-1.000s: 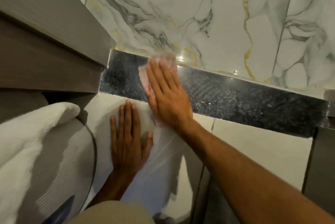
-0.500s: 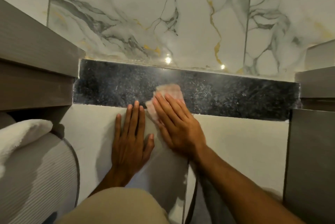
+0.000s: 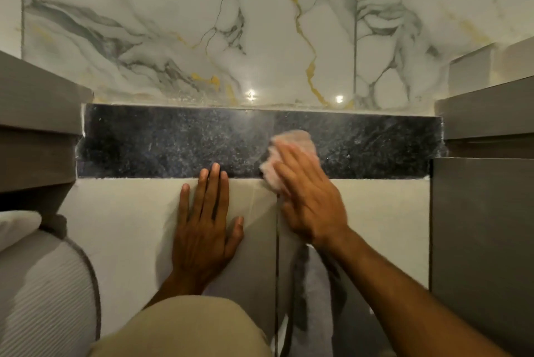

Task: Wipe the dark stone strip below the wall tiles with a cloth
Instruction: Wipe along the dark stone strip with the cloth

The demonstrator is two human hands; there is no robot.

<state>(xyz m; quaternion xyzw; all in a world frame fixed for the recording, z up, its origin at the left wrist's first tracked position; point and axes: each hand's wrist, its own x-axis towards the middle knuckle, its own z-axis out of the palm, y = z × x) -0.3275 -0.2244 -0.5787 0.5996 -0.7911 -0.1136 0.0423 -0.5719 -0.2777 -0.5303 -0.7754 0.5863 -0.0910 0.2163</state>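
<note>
The strip (image 3: 173,143) was dark, speckled and glossy, running level between the marbled tiles (image 3: 179,33) and the floor. The cloth (image 3: 291,144), pale pink and crumpled, lay on its right half.

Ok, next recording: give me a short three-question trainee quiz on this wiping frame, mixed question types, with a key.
1. True or false: the pale pink crumpled cloth lies under the right hand, on the dark speckled stone strip.
2. Multiple choice: the left hand is A) gripping a second cloth, B) pressed flat on the plain cream tile with fingertips reaching the strip, C) out of view.
3. Fill in: above the strip are white marble-look wall tiles veined in grey and ____.

Key: 1 true; 2 B; 3 gold.
</note>
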